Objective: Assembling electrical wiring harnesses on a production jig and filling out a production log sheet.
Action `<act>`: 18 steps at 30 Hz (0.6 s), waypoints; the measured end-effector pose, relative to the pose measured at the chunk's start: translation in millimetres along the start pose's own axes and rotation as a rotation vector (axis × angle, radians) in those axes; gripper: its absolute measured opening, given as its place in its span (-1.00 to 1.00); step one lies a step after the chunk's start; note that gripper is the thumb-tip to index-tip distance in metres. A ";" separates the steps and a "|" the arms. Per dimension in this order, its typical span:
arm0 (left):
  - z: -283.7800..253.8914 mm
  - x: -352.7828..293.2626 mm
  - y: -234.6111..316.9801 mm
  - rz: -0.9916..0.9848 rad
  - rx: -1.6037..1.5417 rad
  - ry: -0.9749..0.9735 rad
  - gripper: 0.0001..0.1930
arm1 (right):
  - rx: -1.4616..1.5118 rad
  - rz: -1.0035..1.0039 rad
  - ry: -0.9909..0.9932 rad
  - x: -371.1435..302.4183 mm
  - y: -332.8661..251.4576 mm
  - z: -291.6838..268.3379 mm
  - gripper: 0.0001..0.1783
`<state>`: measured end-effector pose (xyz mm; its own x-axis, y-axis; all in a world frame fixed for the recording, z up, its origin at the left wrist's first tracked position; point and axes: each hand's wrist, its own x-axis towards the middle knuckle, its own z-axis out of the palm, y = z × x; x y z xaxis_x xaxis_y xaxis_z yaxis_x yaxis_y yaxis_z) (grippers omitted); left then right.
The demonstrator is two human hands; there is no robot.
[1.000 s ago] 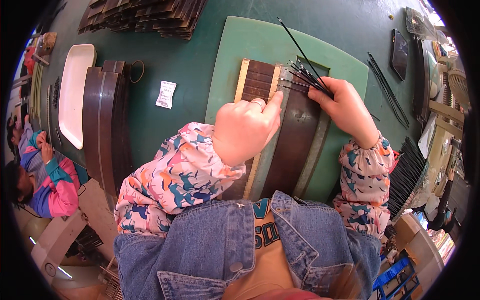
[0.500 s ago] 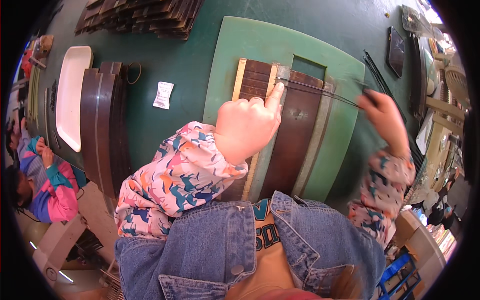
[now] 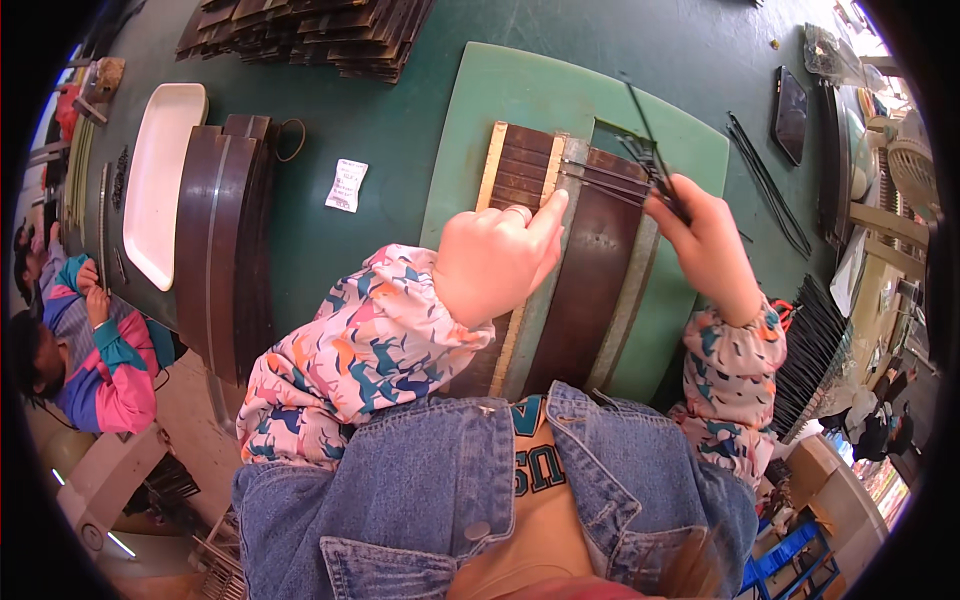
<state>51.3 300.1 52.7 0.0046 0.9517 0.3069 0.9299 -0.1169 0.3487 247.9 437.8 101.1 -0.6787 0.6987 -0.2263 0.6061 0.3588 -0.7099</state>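
Filling most of the view, the dark green bench [image 3: 390, 140] carried everything near the hands. Co-worker [image 3: 112, 345] sat at the far left, hands close together. Green board [image 3: 540, 90] lay on the bench in front of the wearer, a rectangular cut-out toward its far edge. Dark curved slats [image 3: 225, 240] stood left, with a pile of similar pieces [image 3: 315, 35] at the top. White tray [image 3: 160, 190] sat just beside the slats, on their left. On the board: dark strip [image 3: 585, 265], grey bar [image 3: 534, 320] along its left side, then two yellow rulers [image 3: 553, 160] with dark slotted pieces between.

Left hand [image 3: 497, 262] lay over the rulers, index finger stretched out, tip at the grey bar near the rod ends, other fingers curled; couldn't tell if anything was under them. Right hand [image 3: 705, 240] was closed on a bundle of black rods [image 3: 654, 165], above the dark strip's right side; bundle partly blurred. A few rods ran left from it across the strip to the grey bar. Phone [image 3: 790, 112] lay at the upper right, loose rods [image 3: 768, 190] near it, more rods [image 3: 812, 345] massed lower right. White slip [image 3: 346, 186] lay left of the board, thin band [image 3: 292, 140] beside the slats.
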 end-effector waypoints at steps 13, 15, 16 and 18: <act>-3.2 1.2 0.3 -0.001 0.013 0.005 -0.68 | -0.137 -0.043 0.034 12.8 -0.1 23.0 -0.77; -1.7 0.4 0.6 -0.002 0.010 0.009 -0.68 | -0.146 -0.029 0.031 12.4 0.4 23.1 -0.77; -1.1 -0.1 0.8 -0.002 0.005 0.011 -0.68 | -0.145 -0.031 0.032 12.3 0.2 23.3 -0.77; 0.0 -0.8 2.0 -0.003 0.008 0.005 -0.67 | -0.168 -0.019 0.022 11.0 0.1 23.0 -0.78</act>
<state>53.1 299.1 53.2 -0.0004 0.9506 0.3103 0.9327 -0.1115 0.3429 231.0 431.2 83.2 -0.6827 0.7034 -0.1980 0.6551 0.4692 -0.5922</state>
